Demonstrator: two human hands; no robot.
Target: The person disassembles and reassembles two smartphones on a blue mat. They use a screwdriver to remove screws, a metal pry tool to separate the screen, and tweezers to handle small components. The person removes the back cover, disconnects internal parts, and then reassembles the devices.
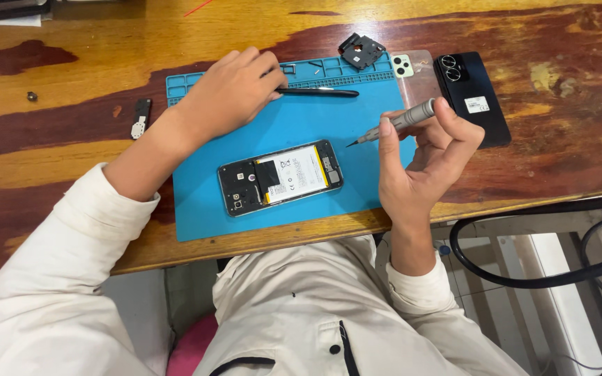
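Note:
An opened phone (280,177) lies face down on a blue work mat (315,118), its battery and boards exposed. My right hand (423,163) is raised to the right of it, holding a slim grey screwdriver (395,124) with the tip pointing left over the mat. My left hand (235,90) rests at the mat's far left, fingers on the compartment row, touching the end of a black tweezer-like tool (318,91).
A black phone (473,97) and a clear back cover (416,73) lie at the far right. A black plastic part (361,49) sits behind the mat. A small bracket (140,117) lies left of it. Black cables (545,268) hang below the table edge.

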